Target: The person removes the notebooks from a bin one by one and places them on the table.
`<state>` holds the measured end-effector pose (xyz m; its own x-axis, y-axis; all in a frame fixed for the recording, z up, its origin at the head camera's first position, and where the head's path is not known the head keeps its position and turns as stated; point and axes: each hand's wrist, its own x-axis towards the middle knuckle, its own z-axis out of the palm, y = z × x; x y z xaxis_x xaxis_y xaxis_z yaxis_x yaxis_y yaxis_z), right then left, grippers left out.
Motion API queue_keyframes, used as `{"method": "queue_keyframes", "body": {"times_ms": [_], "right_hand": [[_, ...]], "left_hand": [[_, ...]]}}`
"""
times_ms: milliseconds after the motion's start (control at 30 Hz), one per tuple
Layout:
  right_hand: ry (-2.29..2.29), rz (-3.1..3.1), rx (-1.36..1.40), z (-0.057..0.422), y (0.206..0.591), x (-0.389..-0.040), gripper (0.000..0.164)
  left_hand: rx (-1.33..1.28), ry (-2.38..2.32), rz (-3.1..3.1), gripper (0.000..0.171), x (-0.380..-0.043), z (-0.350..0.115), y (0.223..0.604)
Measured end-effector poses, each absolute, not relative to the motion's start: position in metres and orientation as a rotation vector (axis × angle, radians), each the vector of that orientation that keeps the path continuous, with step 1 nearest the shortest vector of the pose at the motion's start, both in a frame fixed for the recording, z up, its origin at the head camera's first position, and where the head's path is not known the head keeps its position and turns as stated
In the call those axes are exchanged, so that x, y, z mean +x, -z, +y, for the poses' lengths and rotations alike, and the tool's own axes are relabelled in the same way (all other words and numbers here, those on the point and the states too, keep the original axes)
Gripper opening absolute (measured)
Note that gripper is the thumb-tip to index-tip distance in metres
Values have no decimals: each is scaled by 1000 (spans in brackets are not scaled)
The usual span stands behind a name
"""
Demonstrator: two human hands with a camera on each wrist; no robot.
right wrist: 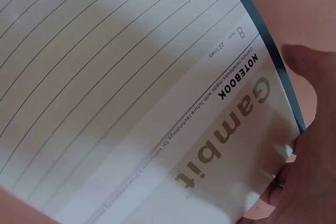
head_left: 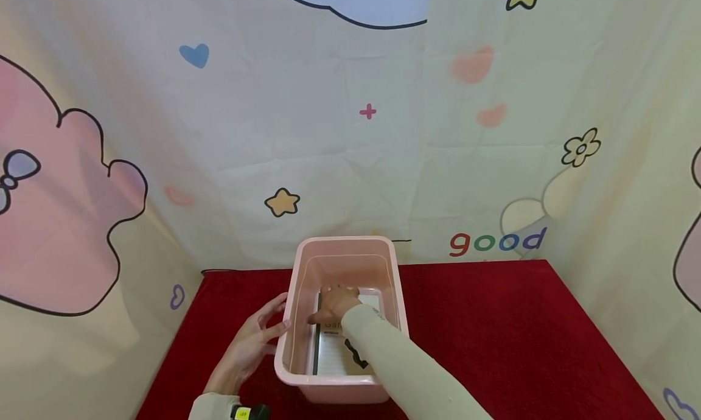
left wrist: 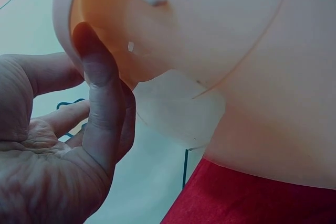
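Observation:
My left hand (head_left: 249, 344) is at the left side of a pink plastic bin (head_left: 346, 380). In the left wrist view its thumb and fingers (left wrist: 105, 103) pinch the bin's rim. My right hand (head_left: 336, 304) reaches down inside the bin, over a notebook (head_left: 331, 356) lying in it. The notebook (right wrist: 121, 77) has a lined white cover, a dark spine and the word Gambit. In the right wrist view, the right thumb (right wrist: 302, 61) is stretched out by the spine, and the other fingers are at the top edge, partly hidden.
A red cloth (head_left: 493, 335) covers the table under the bin. Behind and to the sides hangs a pale curtain (head_left: 328, 134) with cartoon prints. A black shape (head_left: 356, 354) shows on the notebook beside the right sleeve (head_left: 405, 368); its kind is unclear.

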<state>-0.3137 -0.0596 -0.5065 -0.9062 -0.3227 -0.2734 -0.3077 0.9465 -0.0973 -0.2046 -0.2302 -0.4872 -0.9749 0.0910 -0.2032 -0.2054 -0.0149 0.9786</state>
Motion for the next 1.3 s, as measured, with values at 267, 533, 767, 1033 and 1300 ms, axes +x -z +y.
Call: {"method": "queue_keyframes", "body": {"times_ms": [267,533,767,1033,1300], "right_hand": [[-28,2834,-478,-63,508,-313,85],[-60,2908,-555,-64,513,-319,83],[-70,2969,-552,-63,501,-324,77],[168,3044,-577,-56,482,-337,50],[-10,2989,-623,-45,445,-346,46]], "left_hand": [[-120,-2107,2041,65,-204,-231,488],[-113,-2088,2060,64,-202,-231,484],[-108,-2066,2095,63,-202,-230,482],[-110,-2062,2107,62,-200,-231,483],[-128,-2092,2091,61,-203,-229,485]]}}
